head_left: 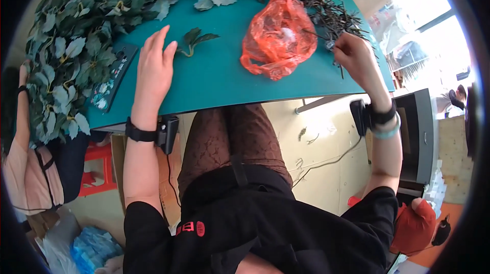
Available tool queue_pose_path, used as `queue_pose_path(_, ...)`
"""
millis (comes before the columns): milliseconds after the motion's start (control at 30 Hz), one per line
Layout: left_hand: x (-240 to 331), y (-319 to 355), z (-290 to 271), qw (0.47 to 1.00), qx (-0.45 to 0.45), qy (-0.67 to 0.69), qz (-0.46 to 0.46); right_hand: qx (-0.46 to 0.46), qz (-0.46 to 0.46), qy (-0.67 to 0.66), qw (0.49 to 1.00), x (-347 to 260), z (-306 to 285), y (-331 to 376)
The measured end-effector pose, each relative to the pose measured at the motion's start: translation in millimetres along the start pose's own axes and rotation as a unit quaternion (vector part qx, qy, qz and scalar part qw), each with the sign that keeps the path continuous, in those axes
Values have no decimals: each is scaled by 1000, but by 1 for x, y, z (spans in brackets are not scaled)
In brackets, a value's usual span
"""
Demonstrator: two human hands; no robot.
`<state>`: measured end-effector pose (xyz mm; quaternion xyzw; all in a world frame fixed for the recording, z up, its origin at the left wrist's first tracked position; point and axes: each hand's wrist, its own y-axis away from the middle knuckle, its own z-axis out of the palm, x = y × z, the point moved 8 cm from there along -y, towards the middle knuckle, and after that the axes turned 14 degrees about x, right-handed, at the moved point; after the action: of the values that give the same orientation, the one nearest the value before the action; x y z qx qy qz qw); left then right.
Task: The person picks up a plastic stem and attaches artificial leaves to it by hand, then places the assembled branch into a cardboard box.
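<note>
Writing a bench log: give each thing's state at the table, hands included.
Left hand: open, fingers extended
Right hand: fingers curled; grip unclear
Red plastic bag: crumpled, something white inside
Leaf sprig: loose on the table
Green leaves: heaped
Dark stems: piled
Floral-patterned slab: partly overlapped by leaves

On the front of the black shirt (296, 223), at the wearer's left, we observe two red printed marks set side by side: a block-shaped mark (188, 228) and an oval seal (200, 228). We find the seal's fine strokes too small to read.
</note>
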<state>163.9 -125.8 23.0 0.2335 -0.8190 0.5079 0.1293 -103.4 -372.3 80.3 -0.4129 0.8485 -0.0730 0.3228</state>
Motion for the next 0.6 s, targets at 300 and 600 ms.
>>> queue_pose_path(300, 1, 29, 19, 992, -123, -10, -21, -93, -61, 54, 992, 22, 74, -60)
queue_pose_path(600, 7, 26, 18, 991, -134, 2, -29, -155, -22, 57, 986, 25, 104, -64)
